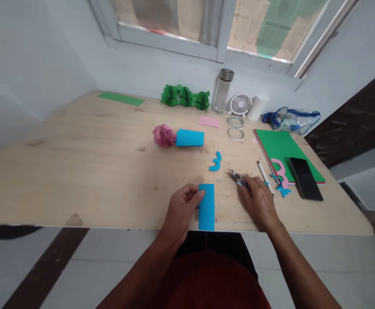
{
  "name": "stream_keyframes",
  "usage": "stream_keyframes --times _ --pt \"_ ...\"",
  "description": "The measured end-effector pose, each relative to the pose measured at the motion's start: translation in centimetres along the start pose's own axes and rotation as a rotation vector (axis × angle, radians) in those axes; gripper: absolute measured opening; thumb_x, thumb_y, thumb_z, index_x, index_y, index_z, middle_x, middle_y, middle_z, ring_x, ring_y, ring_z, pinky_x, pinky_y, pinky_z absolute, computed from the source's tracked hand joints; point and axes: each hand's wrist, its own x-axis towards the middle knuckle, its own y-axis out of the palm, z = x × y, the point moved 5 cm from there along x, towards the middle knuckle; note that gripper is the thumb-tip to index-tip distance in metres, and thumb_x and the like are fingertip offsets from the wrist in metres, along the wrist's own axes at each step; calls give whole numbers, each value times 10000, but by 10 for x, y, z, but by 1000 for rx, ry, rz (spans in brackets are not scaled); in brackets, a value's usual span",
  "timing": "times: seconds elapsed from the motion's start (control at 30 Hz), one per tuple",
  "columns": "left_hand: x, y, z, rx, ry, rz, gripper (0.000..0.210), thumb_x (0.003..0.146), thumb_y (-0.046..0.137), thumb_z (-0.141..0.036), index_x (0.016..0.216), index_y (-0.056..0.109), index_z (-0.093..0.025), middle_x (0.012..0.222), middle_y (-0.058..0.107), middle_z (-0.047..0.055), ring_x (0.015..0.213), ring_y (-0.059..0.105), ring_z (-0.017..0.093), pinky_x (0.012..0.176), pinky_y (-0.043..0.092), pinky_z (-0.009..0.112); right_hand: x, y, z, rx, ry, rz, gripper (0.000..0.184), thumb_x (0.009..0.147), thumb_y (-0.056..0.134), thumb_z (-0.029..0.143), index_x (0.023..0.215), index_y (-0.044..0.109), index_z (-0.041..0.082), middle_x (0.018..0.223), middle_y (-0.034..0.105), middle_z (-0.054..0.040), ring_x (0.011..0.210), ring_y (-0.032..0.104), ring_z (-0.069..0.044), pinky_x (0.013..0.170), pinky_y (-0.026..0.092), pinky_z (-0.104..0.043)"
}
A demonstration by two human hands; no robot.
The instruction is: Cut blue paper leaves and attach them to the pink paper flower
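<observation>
My left hand (184,207) pinches the left edge of a blue paper strip (207,210) between thumb and fingers, near the table's front edge. On the table to its right, my right hand (258,199) is closed round the handle end of a pair of scissors (238,178). Their pointed tips face away to the left; the handles are mostly hidden under my fingers. Beyond the strip lies a scalloped blue paper cutout (216,162), with small scraps around it. Right of my right hand are a white pen (265,177) and blue paper scraps (284,191).
A pink paper flower (164,136) touches a folded blue paper (190,137). Behind stand green paper decorations (185,96), a bottle (222,92) and a small fan (240,104). Tape rolls (235,134), green sheets (279,146) and a phone (306,178) lie right.
</observation>
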Motion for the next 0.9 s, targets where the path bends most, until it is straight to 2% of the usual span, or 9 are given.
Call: stream_keyframes --times 0.07,0.13,0.23,0.33,0.57,0.73,0.9 --pt "-2 0 -1 -21 1 -17 255 607 743 -322 598 538 -170 551 512 -54 513 436 76 522 404 204 -7 -6 6 254 82 -16 308 855 503 278 1130 606 185 932 591 -100 867 560 -240 769 443 -364" --pt "-4 1 -2 -41 7 -30 236 615 738 -311 613 549 -168 558 523 -52 524 446 77 533 408 203 -17 -6 18 574 178 45 324 851 528 323 1144 602 207 893 565 -64 796 550 -201 714 449 -327" --pt "-7 3 -4 -66 14 -36 211 630 728 -303 637 566 -168 567 543 -46 529 464 83 537 417 208 -36 6 39 968 411 162 324 836 567 378 1104 611 201 764 542 -16 647 491 -150 606 417 -274" --pt "-10 4 -6 -82 25 -32 189 644 720 -289 646 572 -170 553 550 -52 511 463 81 533 419 208 -53 21 58 1218 609 227 335 807 619 392 1082 616 202 701 542 8 597 449 -124 572 377 -244" --pt "-11 5 -5 -99 36 -6 164 685 693 -279 674 579 -162 595 606 -30 539 519 97 568 451 228 -66 32 79 1541 735 195 266 775 670 351 988 638 195 667 526 20 548 389 -86 498 317 -199" --pt "-12 7 -4 -104 35 -4 184 685 698 -292 669 568 -163 592 603 -34 549 537 101 567 452 225 -72 32 83 1615 730 140 223 794 643 320 988 637 209 748 558 11 473 294 -45 422 224 -182" --pt "-12 8 -4 -101 35 -16 185 681 701 -293 663 571 -162 588 602 -36 539 532 93 556 445 215 -72 31 86 1602 712 80 198 836 607 349 960 631 197 598 452 55 454 252 -45 415 205 -178"
